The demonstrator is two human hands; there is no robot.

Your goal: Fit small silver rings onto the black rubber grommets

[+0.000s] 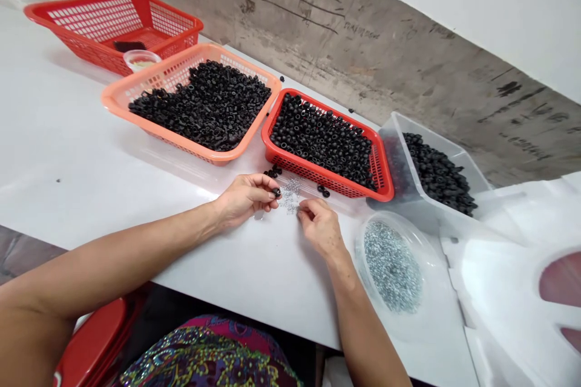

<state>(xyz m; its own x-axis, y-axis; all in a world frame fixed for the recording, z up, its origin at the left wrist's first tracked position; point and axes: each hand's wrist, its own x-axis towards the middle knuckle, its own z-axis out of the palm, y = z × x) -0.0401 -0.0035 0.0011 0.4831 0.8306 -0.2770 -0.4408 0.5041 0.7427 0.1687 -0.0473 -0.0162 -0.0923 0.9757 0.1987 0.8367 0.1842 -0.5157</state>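
My left hand (247, 199) is closed, pinching a small black ring-shaped part (276, 192) between thumb and fingertips. To its right, my right hand (320, 224) has its thumb and fingers pressed together low over the table; whatever sits between them is too small to make out. A scatter of tiny silvery metal pieces (290, 196) lies on the white tabletop between my hands. Just beyond my left hand rest a few loose black parts (273, 171), and two more black parts (324, 191) lie past my right hand.
Behind the hands stand an orange basket (122, 107) and a red basket (324, 178), both full of black parts. At right are a clear bin (399, 193) of black parts and a round tub (363, 248) of silvery pieces. Another red basket (59, 24) stands far left, before the wall.
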